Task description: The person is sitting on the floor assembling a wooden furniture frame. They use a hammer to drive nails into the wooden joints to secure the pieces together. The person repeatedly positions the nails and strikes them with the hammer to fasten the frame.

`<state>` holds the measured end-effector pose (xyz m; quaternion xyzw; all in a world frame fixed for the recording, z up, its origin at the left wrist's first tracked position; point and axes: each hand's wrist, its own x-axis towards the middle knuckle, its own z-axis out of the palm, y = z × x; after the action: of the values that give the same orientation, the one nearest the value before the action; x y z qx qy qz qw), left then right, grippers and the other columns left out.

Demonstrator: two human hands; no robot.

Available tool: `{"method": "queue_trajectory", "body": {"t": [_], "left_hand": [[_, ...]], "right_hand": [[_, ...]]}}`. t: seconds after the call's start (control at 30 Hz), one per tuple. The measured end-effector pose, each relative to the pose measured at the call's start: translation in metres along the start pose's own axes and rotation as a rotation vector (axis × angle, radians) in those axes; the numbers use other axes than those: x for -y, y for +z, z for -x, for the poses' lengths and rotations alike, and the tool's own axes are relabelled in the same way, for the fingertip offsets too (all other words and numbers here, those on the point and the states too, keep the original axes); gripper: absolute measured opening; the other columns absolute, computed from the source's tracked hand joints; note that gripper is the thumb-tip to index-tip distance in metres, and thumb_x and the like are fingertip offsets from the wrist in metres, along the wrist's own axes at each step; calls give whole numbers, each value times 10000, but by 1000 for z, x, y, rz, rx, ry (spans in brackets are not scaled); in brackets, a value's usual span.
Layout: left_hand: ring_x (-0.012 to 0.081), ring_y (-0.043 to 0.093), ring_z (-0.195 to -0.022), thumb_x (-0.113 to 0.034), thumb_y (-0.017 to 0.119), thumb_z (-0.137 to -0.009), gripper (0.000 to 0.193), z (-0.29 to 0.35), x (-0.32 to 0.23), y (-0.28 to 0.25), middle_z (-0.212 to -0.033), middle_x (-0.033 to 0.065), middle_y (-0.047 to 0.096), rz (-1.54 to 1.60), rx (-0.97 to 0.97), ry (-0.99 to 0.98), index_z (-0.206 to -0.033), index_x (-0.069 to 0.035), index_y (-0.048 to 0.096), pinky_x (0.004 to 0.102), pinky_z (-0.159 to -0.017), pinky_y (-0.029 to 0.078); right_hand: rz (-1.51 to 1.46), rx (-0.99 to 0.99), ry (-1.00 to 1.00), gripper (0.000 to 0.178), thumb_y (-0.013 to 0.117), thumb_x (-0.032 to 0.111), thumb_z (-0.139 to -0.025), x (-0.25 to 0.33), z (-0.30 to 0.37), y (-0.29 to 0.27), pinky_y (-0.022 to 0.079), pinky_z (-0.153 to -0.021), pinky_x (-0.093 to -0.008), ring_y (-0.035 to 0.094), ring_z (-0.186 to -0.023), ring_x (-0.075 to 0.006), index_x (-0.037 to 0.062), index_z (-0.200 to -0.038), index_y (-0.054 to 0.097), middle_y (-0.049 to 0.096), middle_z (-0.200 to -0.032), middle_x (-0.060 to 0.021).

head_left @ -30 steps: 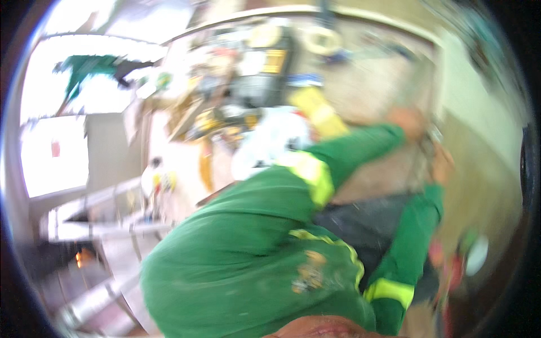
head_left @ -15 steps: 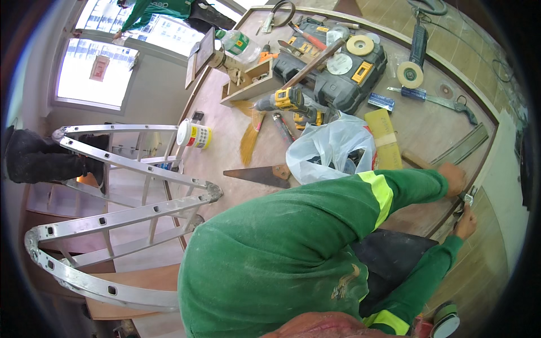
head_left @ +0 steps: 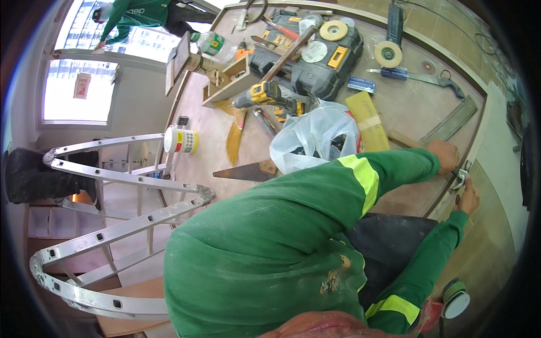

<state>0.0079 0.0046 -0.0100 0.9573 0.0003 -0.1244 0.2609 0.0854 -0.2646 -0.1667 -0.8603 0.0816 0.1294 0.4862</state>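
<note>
My left hand (head_left: pixel 444 156) is closed at the board's right edge, its fingers curled around something mostly hidden. Just beyond its fingertips, a small silvery metal piece (head_left: pixel 462 177) sits at the edge. My right hand (head_left: pixel 469 196) grips that piece from below, thumb and fingers drawn together; its exact kind is too small to make out. Beside my left hand lies a try square with a wooden stock (head_left: pixel 407 141) and a broad metal blade (head_left: pixel 449 120). A white plastic bag (head_left: pixel 315 141) with dark items inside rests to the left of that hand.
A cordless drill (head_left: pixel 265 94), black tool case (head_left: pixel 321 62), angle grinder (head_left: pixel 391 34), handsaw (head_left: pixel 245 171), brush (head_left: pixel 234 141) and white tub (head_left: pixel 181 141) lie on the board. An aluminium ladder (head_left: pixel 124 159) stands left. Another person (head_left: pixel 152 14) works by the window.
The whole view has shifted, so the board and its tools appear farther up and left. My right hand has edged slightly outward; both hands remain at the same metal piece.
</note>
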Motion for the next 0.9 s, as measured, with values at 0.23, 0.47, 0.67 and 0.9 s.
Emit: {"method": "queue_trajectory", "body": {"t": [0.23, 0.47, 0.67, 0.9], "left_hand": [[399, 736, -1039, -271, 619, -943, 286, 0, 14, 21, -1128, 208, 749, -81, -74, 57, -1095, -59, 736, 529, -864, 597], [404, 748, -972, -356, 364, -1076, 461, -12, 8, 28, -1121, 192, 759, -120, -99, -124, -1166, -53, 699, 542, -831, 592], [453, 736, -937, -359, 338, -1090, 458, -6, 17, 26, -1067, 214, 761, -71, -147, -61, -1172, -51, 666, 561, -833, 586], [422, 748, -942, -326, 395, -1066, 385, -21, 30, 35, -1089, 216, 748, -123, -141, -19, -1160, -48, 645, 568, -803, 594]], "right_hand": [[256, -22, -146, 448, 756, 423, -921, 56, 53, 4, 538, -865, -398, 709, -928, -242, 4, -1068, 818, 802, -1043, -142], [-162, -150, 110, 524, 899, 397, -786, 102, 94, 16, 549, -712, -383, 686, -773, -220, -86, -912, 739, 755, -853, -177], [-75, -171, 32, 545, 916, 403, -756, 123, 84, 31, 562, -751, -406, 700, -782, -228, -96, -902, 751, 751, -841, -195], [-37, -182, 48, 499, 912, 371, -766, 139, 88, 30, 560, -756, -391, 695, -795, -220, -79, -918, 761, 761, -854, -171]]}}
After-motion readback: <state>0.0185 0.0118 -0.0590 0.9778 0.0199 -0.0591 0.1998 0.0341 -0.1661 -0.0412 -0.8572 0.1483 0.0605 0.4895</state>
